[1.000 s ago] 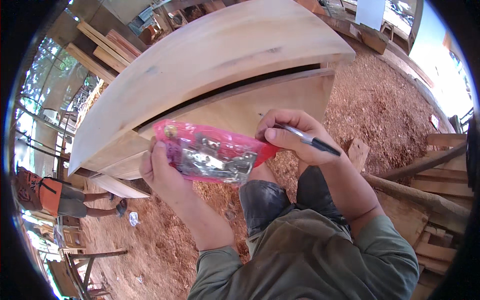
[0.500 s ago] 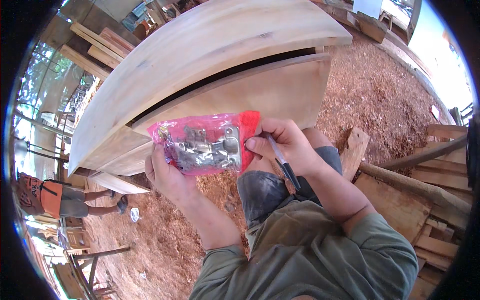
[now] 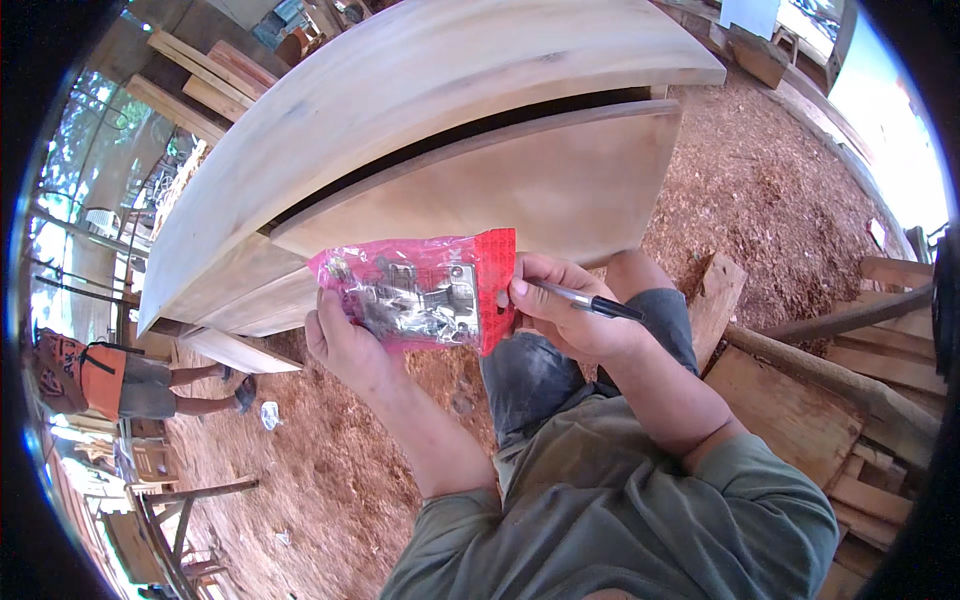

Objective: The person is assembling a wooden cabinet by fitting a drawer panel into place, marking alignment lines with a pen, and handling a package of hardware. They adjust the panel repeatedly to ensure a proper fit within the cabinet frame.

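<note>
Between my hands is a clear pink plastic packet [image 3: 405, 292] with a red end flap, holding shiny metal fittings that look like cabinet hinges. My left hand [image 3: 350, 345] grips its left end, thumb on the front and fingers behind. At the red flap, my right hand [image 3: 570, 310] pinches the edge between thumb and fingers. A pen [image 3: 597, 302] with a dark cap or barrel is also held in my right hand, pointing right. Just beyond the packet stands a pale wooden cabinet [image 3: 520, 185] with a drawer-like front panel and a dark gap above it.
Wood shavings cover the ground [image 3: 350, 470]. Wooden boards and offcuts [image 3: 790, 400] lie at my right, with a long pole [image 3: 835, 375] across them. At the far left is another person [image 3: 110, 380] in an orange top. Planks [image 3: 195, 85] are stacked at the back left.
The pen in my right hand has swung from pointing down to pointing right. The packet is tilted slightly differently, its red flap facing up more fully. The whole view has shifted a little.
</note>
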`<state>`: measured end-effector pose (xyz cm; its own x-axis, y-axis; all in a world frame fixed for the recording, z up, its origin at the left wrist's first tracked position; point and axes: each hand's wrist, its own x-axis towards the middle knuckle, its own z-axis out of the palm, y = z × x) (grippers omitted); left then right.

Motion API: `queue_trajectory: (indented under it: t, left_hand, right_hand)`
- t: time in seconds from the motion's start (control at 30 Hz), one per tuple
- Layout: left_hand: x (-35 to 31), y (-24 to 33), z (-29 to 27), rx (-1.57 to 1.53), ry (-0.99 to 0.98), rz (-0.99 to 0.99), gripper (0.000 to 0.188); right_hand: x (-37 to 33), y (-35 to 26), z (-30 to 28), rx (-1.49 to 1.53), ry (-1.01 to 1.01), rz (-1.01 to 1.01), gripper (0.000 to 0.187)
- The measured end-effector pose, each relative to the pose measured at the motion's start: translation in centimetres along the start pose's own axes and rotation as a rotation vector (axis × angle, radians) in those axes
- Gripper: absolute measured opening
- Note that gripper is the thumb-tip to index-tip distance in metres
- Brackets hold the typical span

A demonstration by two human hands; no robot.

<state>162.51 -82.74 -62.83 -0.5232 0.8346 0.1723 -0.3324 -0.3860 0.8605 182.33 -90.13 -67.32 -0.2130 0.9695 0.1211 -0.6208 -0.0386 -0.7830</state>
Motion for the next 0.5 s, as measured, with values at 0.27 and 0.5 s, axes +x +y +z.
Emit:
queue_trajectory:
  t: [0.27,0.5]
  left_hand:
    - [0.3,0.7,-1.1,-0.037,-0.051,-0.088,0.010]
    - [0.9,-1.7,-2.8,0.515,-0.208,0.318,0.018]
  right_hand:
    - [0.3,0.7,0.0,0.335,-0.002,0.052,0.021]
    - [0.2,0.0,0.7,0.232,0.045,0.022,0.024]
